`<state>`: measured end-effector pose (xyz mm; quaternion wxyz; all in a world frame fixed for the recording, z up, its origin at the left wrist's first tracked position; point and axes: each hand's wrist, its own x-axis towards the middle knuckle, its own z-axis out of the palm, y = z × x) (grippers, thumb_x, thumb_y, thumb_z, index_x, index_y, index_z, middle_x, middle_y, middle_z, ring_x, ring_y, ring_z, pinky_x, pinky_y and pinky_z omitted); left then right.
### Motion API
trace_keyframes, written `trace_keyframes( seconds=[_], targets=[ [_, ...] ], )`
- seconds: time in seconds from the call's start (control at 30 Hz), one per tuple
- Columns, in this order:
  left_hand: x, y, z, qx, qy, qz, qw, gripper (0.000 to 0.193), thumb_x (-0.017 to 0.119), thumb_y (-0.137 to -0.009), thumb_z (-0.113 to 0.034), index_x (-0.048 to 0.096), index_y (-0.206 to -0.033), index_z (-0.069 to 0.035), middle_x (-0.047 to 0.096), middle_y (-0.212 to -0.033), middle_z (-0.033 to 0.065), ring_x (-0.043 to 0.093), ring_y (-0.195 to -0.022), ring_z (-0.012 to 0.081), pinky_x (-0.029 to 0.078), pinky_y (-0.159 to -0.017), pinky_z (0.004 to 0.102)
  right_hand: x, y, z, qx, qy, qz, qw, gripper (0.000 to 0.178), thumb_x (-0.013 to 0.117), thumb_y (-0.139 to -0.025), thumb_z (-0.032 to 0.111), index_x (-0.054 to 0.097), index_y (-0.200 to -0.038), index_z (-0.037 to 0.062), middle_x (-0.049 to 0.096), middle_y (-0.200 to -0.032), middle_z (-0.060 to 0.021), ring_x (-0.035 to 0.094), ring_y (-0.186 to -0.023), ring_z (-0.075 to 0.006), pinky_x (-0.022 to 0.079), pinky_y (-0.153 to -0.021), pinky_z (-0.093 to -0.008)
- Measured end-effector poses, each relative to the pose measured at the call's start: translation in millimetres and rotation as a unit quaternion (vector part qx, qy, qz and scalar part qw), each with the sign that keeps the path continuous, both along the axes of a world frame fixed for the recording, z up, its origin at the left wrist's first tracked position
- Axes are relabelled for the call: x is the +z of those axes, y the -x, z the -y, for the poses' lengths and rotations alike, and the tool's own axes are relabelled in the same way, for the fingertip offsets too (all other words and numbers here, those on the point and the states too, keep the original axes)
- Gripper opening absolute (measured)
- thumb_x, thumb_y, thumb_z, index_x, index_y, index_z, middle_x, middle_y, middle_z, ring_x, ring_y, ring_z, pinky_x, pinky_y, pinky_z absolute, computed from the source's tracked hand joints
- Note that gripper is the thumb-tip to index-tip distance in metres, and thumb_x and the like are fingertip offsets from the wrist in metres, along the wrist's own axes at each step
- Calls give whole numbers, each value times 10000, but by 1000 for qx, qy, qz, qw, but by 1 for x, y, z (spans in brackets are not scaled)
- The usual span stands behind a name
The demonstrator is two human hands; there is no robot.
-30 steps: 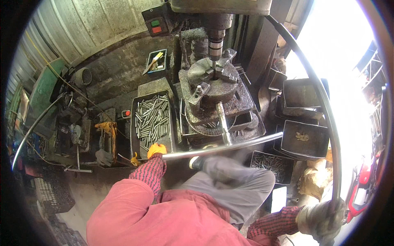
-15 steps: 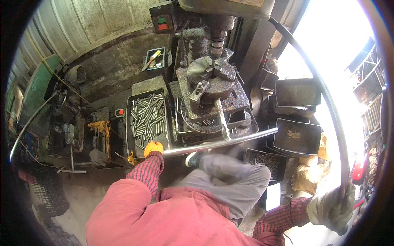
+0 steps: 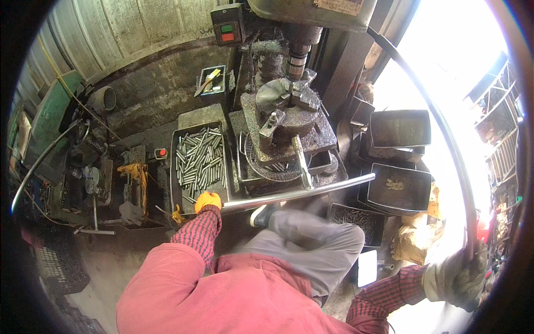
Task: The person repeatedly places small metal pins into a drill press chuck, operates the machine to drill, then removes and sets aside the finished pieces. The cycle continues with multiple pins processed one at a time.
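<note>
My left hand, in an orange glove, is closed at the near edge of a dark tray of short metal pins. It sits by the left end of a long shiny bar; whether it grips that bar cannot be made out. At far right my right hand, in a grey-white glove, is wrapped round the lower end of the long drill press lever. The drill chuck hangs above a round jawed work-holding chuck on the machine table, from which a rod runs down to the bar.
Metal bins stand stacked right of the machine, with a bin of dark scraps nearer. A switch box with green and red buttons hangs at the back. A small tray with a brush lies behind the pins. More machinery stands left.
My right hand and the lower end of the lever have shifted slightly right. My left hand stays at the tray's near edge. The whole view has moved a little.
</note>
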<state>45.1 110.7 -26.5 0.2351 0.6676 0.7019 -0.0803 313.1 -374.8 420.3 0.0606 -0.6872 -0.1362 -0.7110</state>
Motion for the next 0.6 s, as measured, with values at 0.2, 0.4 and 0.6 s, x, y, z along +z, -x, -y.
trace_keyframes(
  seconds=[0.2,0.4,0.6],
  targets=[
    [-1,0,-1,-4,-3,3,1000,505,483,-984,-410,733,-1228,-45,724,-1263,200,684,-1207,363,532,-1039,486,-2,-5,21,-185,52,-19,981,297,752,-956,345,769,-899,54,744,-748,9,699,-621,-113,541,-544,-262],
    [0,1,-1,-7,-3,8,1000,517,488,-983,-405,723,-1241,-23,720,-1269,206,684,-1205,365,532,-1037,486,8,-16,33,-91,73,16,993,325,704,-987,413,754,-900,104,730,-758,35,692,-640,-106,535,-566,-260],
    [3,1,1,-8,-10,10,1000,514,485,-983,-407,729,-1221,-22,726,-1247,211,687,-1193,370,534,-1030,489,16,-7,19,-167,81,13,983,289,714,-989,388,761,-928,109,731,-755,34,703,-651,-117,551,-577,-267]
  ],
)
